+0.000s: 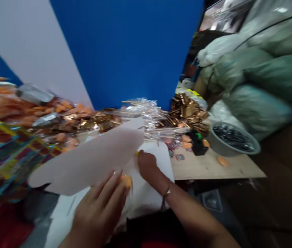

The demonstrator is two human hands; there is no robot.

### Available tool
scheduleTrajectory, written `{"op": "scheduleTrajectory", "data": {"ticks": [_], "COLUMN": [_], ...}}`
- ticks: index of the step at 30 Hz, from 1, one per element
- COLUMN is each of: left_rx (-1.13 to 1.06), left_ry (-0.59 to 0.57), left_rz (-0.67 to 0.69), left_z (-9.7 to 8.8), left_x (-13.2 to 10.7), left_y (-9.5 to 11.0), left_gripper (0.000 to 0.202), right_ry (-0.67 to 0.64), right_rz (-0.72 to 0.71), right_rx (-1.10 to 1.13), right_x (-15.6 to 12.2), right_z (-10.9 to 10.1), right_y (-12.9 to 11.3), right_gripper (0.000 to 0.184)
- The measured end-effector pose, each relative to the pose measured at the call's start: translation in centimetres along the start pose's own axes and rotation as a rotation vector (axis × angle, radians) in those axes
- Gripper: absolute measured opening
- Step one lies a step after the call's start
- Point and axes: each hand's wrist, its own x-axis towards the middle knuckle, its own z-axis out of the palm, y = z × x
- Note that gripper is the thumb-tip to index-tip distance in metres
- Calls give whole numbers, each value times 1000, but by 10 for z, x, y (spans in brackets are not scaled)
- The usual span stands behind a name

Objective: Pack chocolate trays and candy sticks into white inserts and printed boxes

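Pale sheeting, paper or thin plastic by the look of it, fills the middle of my view: a curved pale sheet (89, 160) lies across a white sheet (158, 162) at the near edge of the bench (213, 168). The left hand (98, 215) lies against it, fingers (109, 189) straight and spread beside a small orange piece (126, 181); I cannot tell whether they grip it. The right hand (147, 165) is curled at the white sheet, clenched on something I can't see. The sheets look light and floppy, so I'd take them by an edge. Beyond lie clear cellophane packets (143, 112), gold foil pieces (187, 112) and orange pieces (60, 115). A grey bowl (233, 141) sits toward the bench's right end, below pale green sacks (264, 72).
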Motion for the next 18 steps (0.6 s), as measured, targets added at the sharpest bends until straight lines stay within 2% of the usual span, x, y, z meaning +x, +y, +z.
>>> {"op": "scheduleTrajectory", "data": {"ticks": [3,6,8,10,12,15,17,18], "left_rx": [259,421,399,365,334,251,207,204], "left_ry": [-198,-353,-376,-381,-396,-497,-542,-523], "left_rz": [55,83,165,239,270,356,413,419], "left_z": [44,66,74,79,82,82,82,83], "left_x": [36,63,63,55,50,53,58,60], "left_y": [20,25,21,13,3,-13,-19,-19], "left_gripper": [39,38,40,49,52,51,53,57], "right_ry": [38,61,130,242,325,351,339,335], "right_rz": [-66,-79,26,194,312,361,381,393], "right_rx": [44,88,77,31,-9,-34,-35,-33], "right_x": [0,-8,-19,-30,-35,-29,-23,-20], "right_z": [-3,-12,-18,-21,-18,-3,9,14], "right_y": [18,69,116,161,196,220,224,224], "right_gripper": [25,20,21,29,38,39,37,36]}}
